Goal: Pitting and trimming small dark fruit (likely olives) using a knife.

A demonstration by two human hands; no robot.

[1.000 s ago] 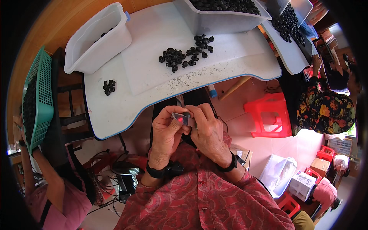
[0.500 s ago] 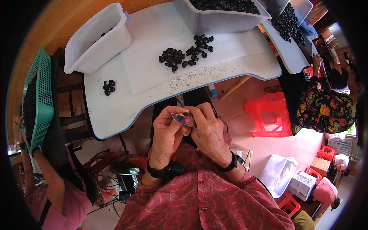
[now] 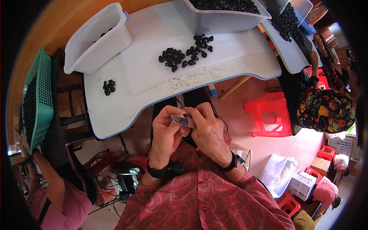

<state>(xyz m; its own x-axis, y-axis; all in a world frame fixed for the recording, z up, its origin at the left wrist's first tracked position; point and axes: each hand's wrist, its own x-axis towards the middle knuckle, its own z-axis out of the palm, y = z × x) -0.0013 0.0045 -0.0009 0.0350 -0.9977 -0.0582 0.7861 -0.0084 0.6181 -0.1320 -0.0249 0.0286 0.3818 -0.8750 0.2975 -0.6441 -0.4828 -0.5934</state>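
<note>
Just below the white table's edge (image 3: 115, 126), the left hand (image 3: 165, 132) pinches a small metal blade (image 3: 183, 121) against a tiny black part (image 3: 186, 115) gripped in the right hand (image 3: 209, 132) — both closed tight. Short, controlled strokes look wisest here — thumbs braced together.

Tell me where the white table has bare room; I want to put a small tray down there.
The white table is bare right of the large pile of black parts, and between it and the small cluster. The front edge, above both hands, is free too. The far edge is crowded by the white bin and grey tub.

front: white table (image 3: 115, 115) edge close | on it: black parts (image 3: 184, 55), tub (image 3: 96, 42) | right: open floor
</note>
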